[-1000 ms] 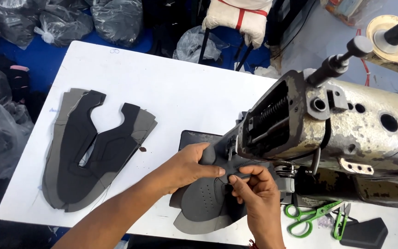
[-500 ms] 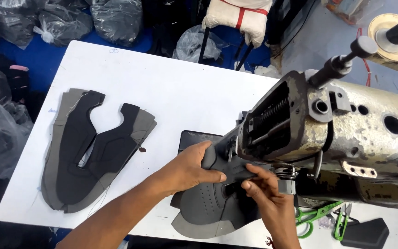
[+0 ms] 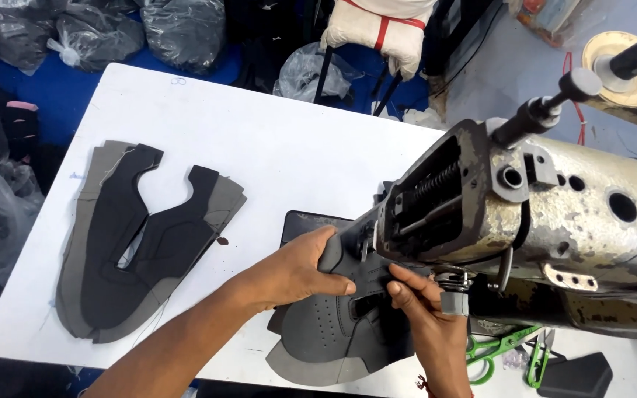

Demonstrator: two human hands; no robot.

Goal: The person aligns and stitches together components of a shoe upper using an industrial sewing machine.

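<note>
Pressing a dark grey shoe upper piece (image 3: 340, 332) under the worn sewing machine head (image 3: 525, 214), the left hand (image 3: 296, 269) is laid clamped over its top edge, while the right hand (image 3: 418, 309), shifted up toward 12 o'clock since a second ago, pinches it at the needle. Cut pieces (image 3: 134, 243) are stacked at 9 o'clock.

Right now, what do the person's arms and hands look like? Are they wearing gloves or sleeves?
No gloves and no sleeves show. Both forearms are bare as far as the picture reaches. The left hand has nothing on it: no ring or watch shows. The right hand is bare too, with short nails on its fingers, and a thin red thread at the wrist.
</note>
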